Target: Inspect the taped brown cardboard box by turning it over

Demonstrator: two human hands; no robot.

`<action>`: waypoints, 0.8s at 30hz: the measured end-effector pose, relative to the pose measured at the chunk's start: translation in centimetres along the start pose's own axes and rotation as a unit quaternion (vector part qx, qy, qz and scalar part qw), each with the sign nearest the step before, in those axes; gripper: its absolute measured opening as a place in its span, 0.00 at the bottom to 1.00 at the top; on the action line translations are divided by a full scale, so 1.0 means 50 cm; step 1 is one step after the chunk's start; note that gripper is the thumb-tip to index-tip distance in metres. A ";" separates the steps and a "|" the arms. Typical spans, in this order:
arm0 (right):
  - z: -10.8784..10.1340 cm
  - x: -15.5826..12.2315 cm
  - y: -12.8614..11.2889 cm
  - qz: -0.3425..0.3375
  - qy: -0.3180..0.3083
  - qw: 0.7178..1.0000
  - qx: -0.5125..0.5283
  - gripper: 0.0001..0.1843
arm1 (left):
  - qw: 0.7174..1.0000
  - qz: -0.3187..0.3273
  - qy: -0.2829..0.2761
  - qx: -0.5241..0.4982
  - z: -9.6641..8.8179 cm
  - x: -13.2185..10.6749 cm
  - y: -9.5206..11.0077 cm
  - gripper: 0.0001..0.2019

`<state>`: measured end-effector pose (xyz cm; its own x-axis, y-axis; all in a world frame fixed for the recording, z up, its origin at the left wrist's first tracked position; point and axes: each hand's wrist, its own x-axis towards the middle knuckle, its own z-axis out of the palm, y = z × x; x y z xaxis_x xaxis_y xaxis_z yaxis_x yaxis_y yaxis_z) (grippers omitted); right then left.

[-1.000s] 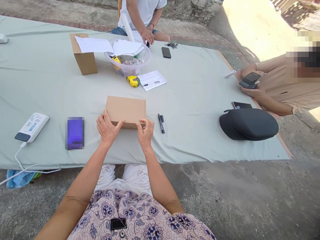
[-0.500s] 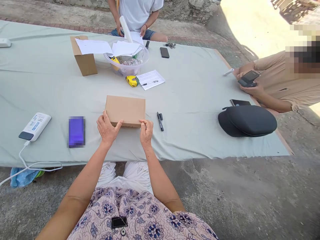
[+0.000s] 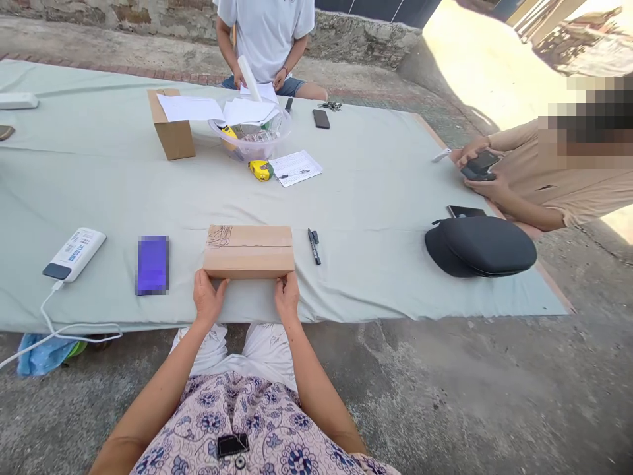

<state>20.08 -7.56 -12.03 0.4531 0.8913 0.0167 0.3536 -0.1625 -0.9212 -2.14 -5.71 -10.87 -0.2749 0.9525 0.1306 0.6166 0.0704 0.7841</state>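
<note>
A brown cardboard box (image 3: 248, 254) is held between my two hands near the front edge of the cloth-covered table. Dark pen scribbles show at the left of its face, and a seam runs across it. My left hand (image 3: 208, 298) grips the near left corner, thumb along the near side. At the near right corner, my right hand (image 3: 287, 293) is closed on the box; its fingertips are partly hidden. Right of the box lies a black marker (image 3: 314, 247). A purple, blurred-out rectangular thing (image 3: 152, 265) lies to the left.
A white power bank (image 3: 76, 253) with a cable lies left. Farther back are an open carton (image 3: 175, 140), a plastic basin (image 3: 250, 146), a tape measure (image 3: 260, 170) and a written sheet (image 3: 297, 168). A black case (image 3: 482, 246) stands right. Two other people sit at the table.
The box has been turned over in my hands, so a scribbled face with a seam shows instead of the plain one. My hands have shifted to its near corners.
</note>
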 end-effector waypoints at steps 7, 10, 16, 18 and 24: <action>-0.014 0.015 -0.033 0.022 -0.052 0.998 -0.021 0.11 | 0.999 0.000 -0.018 -0.036 -0.013 0.017 0.004 0.15; -0.041 0.013 -0.053 0.026 -0.092 0.995 -0.016 0.17 | 0.997 -0.002 -0.036 -0.075 -0.029 0.022 0.000 0.09; -0.105 0.016 -0.127 0.024 -0.120 0.991 0.053 0.46 | 0.982 -0.066 -0.013 -0.176 -0.080 0.036 0.037 0.20; -0.110 0.017 -0.156 0.020 -0.102 0.992 0.069 0.49 | 0.973 -0.094 0.009 -0.211 -0.096 0.038 0.075 0.23; -0.062 0.016 -0.212 -0.027 -0.020 0.999 -0.032 0.52 | 0.992 -0.047 -0.009 -0.114 -0.096 0.033 0.186 0.46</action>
<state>19.24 -6.47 -1.06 0.4003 0.9151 0.0487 0.4283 -0.1399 -0.8928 -0.42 -4.90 -0.47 -0.3091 0.9502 0.0407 0.4044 0.0926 0.9099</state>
